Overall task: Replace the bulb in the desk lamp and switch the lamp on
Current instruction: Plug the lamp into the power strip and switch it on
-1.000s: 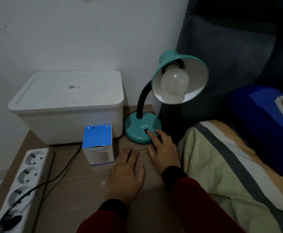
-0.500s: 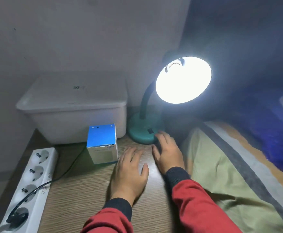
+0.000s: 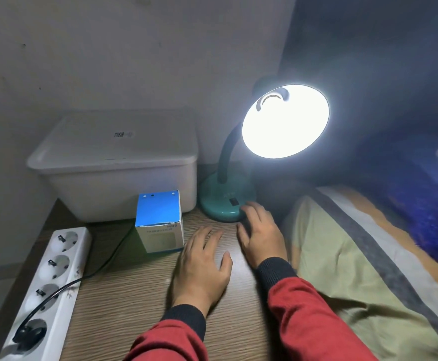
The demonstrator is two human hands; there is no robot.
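The teal desk lamp stands at the back of the wooden table, its round base bearing a black switch. Its shade glows bright white, so the bulb inside is lost in glare. My right hand rests flat, fingers apart, with the fingertips touching the front edge of the base, just right of the switch. My left hand lies palm down on the table, fingers spread, holding nothing. A blue and white bulb box stands upright just left of my left hand.
A white lidded plastic bin sits against the wall behind the box. A white power strip with a black plug and cord lies along the table's left edge. A striped blanket and dark bedding border the table on the right.
The lamp went from dark to lit. My right index finger left the switch and the hand drew back slightly to the base's front edge. My left hand stayed flat.
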